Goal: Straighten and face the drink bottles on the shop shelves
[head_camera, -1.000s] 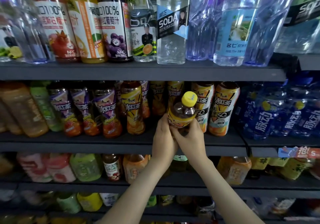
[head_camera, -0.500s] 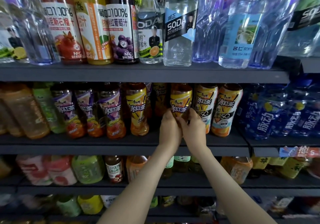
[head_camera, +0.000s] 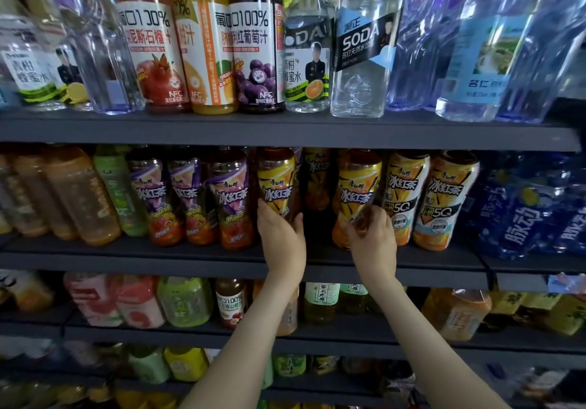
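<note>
- Iced-tea bottles with yellow labels stand on the second shelf (head_camera: 285,263) of a dark shop rack, one (head_camera: 277,183) gripped low down by the left hand (head_camera: 282,240), another (head_camera: 358,193) gripped at its lower body by the right hand (head_camera: 374,244).
- Both bottles stand upright with labels facing out; a dark gap between them shows a further bottle (head_camera: 317,180) set back.
- Purple-labelled tea bottles (head_camera: 190,199) crowd just beside the left-hand bottle; two white-and-yellow "5G" bottles (head_camera: 425,199) stand just beside the right-hand one.
- Blue sports-drink bottles (head_camera: 526,215) fill the far right.
- Juice bottles (head_camera: 203,53), a clear soda bottle (head_camera: 364,47) and large water bottles (head_camera: 482,44) line the shelf above.
</note>
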`<control>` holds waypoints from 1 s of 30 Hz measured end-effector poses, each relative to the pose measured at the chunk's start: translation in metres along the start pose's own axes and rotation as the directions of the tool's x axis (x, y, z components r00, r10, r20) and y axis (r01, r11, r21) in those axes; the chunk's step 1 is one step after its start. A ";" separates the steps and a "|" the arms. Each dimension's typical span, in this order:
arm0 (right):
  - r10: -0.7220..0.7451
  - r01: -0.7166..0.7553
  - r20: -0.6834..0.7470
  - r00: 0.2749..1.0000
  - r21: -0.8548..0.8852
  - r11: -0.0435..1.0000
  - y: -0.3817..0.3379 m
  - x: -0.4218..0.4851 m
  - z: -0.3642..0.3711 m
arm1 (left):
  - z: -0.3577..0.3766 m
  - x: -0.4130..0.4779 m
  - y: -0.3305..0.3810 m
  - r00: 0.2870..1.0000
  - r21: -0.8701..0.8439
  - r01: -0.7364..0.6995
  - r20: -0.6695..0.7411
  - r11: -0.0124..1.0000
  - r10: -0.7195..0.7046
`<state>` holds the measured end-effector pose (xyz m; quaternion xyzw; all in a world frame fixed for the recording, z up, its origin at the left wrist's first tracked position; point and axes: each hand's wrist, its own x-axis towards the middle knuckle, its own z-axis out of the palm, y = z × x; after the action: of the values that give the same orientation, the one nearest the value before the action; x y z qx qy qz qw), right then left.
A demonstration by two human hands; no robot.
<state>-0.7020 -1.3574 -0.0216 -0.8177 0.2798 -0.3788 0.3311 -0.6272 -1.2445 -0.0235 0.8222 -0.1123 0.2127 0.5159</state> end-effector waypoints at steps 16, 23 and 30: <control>0.009 -0.010 0.012 1.000 0.038 0.999 0.001 0.002 -0.004 | 0.011 -0.014 0.012 0.985 -0.108 -0.123 0.108 0.986 0.135; -0.008 0.004 0.042 0.999 0.083 0.997 0.005 0.003 -0.003 | 0.011 -0.002 0.016 0.950 -0.092 -0.107 0.285 0.990 0.129; -0.093 0.105 -0.086 0.992 0.148 0.983 0.000 -0.016 -0.002 | -0.006 -0.011 0.009 0.956 -0.054 -0.068 0.284 0.996 0.080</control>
<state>-0.7122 -1.3470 -0.0280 -0.7874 0.2218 -0.4469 0.3621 -0.6421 -1.2435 -0.0196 0.8281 -0.2208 0.1085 0.5037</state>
